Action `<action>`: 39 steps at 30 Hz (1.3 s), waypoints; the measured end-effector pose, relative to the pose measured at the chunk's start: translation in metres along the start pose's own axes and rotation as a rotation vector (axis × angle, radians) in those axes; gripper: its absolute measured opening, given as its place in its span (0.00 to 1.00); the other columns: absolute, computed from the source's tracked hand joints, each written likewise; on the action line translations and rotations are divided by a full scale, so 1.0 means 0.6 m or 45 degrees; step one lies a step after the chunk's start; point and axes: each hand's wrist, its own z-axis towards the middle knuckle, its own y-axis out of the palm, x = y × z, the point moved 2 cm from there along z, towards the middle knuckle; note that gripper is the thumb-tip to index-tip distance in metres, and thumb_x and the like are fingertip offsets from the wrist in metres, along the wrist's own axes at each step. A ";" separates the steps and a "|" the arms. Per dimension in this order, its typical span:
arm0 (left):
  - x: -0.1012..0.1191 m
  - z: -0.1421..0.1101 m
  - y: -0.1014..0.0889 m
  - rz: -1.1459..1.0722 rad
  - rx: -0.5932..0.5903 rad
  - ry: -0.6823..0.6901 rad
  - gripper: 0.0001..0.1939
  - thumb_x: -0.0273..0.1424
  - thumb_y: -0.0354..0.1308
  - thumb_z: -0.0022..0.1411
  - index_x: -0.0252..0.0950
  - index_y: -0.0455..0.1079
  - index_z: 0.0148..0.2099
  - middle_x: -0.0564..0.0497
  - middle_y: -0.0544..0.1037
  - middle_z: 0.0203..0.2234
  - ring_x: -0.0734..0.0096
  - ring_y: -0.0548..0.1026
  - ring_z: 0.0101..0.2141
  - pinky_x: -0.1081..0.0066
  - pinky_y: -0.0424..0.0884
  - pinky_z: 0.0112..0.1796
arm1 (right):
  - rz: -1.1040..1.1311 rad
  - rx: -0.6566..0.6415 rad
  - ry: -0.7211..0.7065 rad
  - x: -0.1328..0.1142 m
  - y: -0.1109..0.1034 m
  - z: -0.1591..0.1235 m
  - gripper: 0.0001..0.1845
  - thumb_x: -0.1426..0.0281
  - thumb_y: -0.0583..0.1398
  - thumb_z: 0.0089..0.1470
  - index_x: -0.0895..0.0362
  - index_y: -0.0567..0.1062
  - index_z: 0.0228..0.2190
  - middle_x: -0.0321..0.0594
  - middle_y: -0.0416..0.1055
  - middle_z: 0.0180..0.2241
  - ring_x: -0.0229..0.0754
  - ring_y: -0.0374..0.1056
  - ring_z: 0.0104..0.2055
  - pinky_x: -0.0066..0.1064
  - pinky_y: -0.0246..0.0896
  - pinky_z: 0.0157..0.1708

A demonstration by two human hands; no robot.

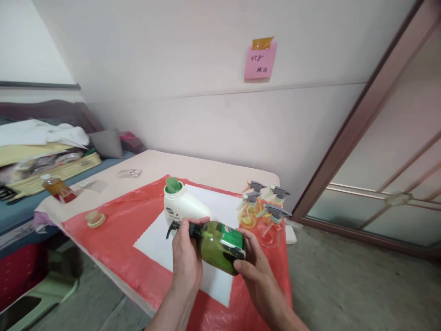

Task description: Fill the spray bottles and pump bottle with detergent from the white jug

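I hold a green pump bottle (pixel 217 246) on its side above the table, pump end to the left. My left hand (pixel 186 259) is closed around its black pump head and neck. My right hand (pixel 253 264) grips the bottle's base from below and the right. Just behind stands a white bottle (pixel 184 207) with a green funnel (pixel 172 185) in its mouth, on a white cloth (pixel 220 207) laid over a red plastic sheet (pixel 117 225).
Several small orange spray bottles (pixel 263 214) with grey triggers stand at the table's right end. A round cap (pixel 95 219) lies on the red sheet at left, a brown bottle (pixel 58 187) beyond it. A cluttered bed is far left; a sliding door is at right.
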 end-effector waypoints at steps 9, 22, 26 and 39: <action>0.003 0.006 -0.005 0.071 -0.089 0.010 0.13 0.41 0.55 0.58 0.37 0.67 0.28 0.46 0.81 0.36 0.61 0.77 0.38 0.65 0.69 0.41 | -0.039 0.067 0.373 0.021 -0.008 0.011 0.31 0.45 0.57 0.52 0.58 0.71 0.44 0.46 0.75 0.35 0.43 0.71 0.29 0.31 0.65 0.24; 0.020 0.014 -0.018 0.058 -0.047 0.037 0.14 0.41 0.56 0.57 0.35 0.69 0.29 0.45 0.81 0.35 0.61 0.77 0.38 0.67 0.69 0.38 | -0.293 -0.062 0.245 0.020 -0.007 0.008 0.34 0.47 0.62 0.47 0.57 0.67 0.48 0.39 0.73 0.24 0.39 0.68 0.20 0.29 0.59 0.19; 0.015 0.013 -0.020 0.080 -0.024 0.037 0.15 0.41 0.55 0.57 0.35 0.68 0.28 0.45 0.80 0.35 0.61 0.77 0.37 0.66 0.70 0.37 | -0.320 -0.090 0.336 0.043 -0.017 0.010 0.36 0.40 0.46 0.56 0.61 0.73 0.34 0.44 0.72 0.22 0.39 0.67 0.22 0.31 0.61 0.23; 0.016 0.020 -0.027 0.061 0.078 0.004 0.13 0.40 0.57 0.53 0.35 0.70 0.27 0.44 0.80 0.33 0.62 0.76 0.34 0.68 0.69 0.33 | -0.353 -0.078 0.358 0.031 -0.006 0.007 0.37 0.40 0.44 0.56 0.60 0.73 0.33 0.42 0.70 0.20 0.38 0.65 0.20 0.31 0.60 0.22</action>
